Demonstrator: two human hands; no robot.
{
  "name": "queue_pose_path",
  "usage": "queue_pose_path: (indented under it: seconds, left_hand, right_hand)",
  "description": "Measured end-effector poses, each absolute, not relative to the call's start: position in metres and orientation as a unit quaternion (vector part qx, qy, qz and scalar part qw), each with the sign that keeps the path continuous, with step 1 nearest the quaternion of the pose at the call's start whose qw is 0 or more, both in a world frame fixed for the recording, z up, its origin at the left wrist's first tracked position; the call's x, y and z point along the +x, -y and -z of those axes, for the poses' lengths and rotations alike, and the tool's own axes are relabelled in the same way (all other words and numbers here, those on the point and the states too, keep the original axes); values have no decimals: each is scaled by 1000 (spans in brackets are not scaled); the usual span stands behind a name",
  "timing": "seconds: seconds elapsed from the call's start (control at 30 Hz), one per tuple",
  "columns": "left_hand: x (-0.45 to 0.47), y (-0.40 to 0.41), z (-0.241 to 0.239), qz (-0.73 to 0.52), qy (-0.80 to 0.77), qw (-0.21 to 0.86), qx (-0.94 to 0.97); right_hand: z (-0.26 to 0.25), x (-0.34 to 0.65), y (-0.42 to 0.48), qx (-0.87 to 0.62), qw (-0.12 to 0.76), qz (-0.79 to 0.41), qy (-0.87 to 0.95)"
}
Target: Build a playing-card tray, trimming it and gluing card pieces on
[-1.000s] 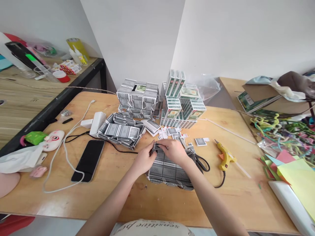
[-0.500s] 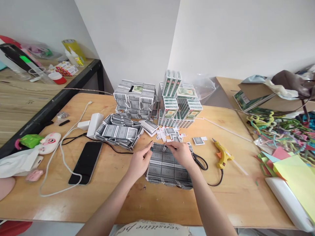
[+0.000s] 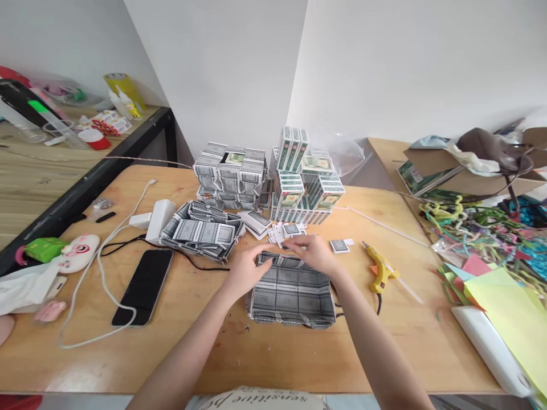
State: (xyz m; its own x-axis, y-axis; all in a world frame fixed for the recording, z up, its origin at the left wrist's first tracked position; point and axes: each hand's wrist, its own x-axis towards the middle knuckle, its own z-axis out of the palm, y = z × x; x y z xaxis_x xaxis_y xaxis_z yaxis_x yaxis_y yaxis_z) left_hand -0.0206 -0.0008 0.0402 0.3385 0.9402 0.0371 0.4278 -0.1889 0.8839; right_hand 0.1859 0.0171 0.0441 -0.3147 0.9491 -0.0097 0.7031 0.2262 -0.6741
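An open box made of grey-backed playing cards [image 3: 290, 296] sits on the table in front of me. My left hand [image 3: 245, 270] is at its far left corner, thumb on the inner side and fingers reaching over the wall. At the middle of the far wall, my right hand [image 3: 314, 254] has its fingers bent over the rim. Both hands appear to grip this wall, though some fingertips are hidden. Just beyond the hands lie loose playing cards [image 3: 292, 230]. A second open card box [image 3: 203, 230], holding cards, stands to the left.
Behind stand a larger card-covered block [image 3: 231, 173] and stacked green-and-white card packs [image 3: 293, 148]. To the right lies a yellow glue gun [image 3: 382, 270] with a cord. A black phone [image 3: 143, 287] and white cable [image 3: 70, 307] lie left. Coloured paper [image 3: 508, 302] covers the right edge.
My hands have shifted slightly away from me along the box's far wall, and the left fingers have spread over it. The black scissors handle is now mostly behind my right forearm.
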Motion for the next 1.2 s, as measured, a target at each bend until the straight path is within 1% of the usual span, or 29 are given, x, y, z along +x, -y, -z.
queue_pose_path:
  seconds: [0.07,0.13,0.33,0.67,0.83,0.97,1.2]
  left_hand:
    - [-17,-4,-45,-276,-476,397,734]
    - [-14,-6,-45,-264,-484,383,741]
    - [-12,-5,-39,-268,-506,342,745]
    - [-12,-2,-38,-273,-510,329,746]
    - [-13,-1,-35,-297,-501,336,740]
    - [-12,-1,-33,-313,-497,339,735]
    - [-12,-2,-30,-315,-500,334,734]
  right_hand:
    - [-38,195,-34,-612,160,-205,747]
    - [-29,202,-51,-624,136,-176,749]
    - [-9,201,-75,-616,74,-163,767]
    - [-6,217,-70,-604,38,-193,772]
    - [-7,217,-68,-621,56,-179,761]
    - [-10,216,-58,-632,103,-168,749]
    - [-23,229,-40,-615,177,-193,744]
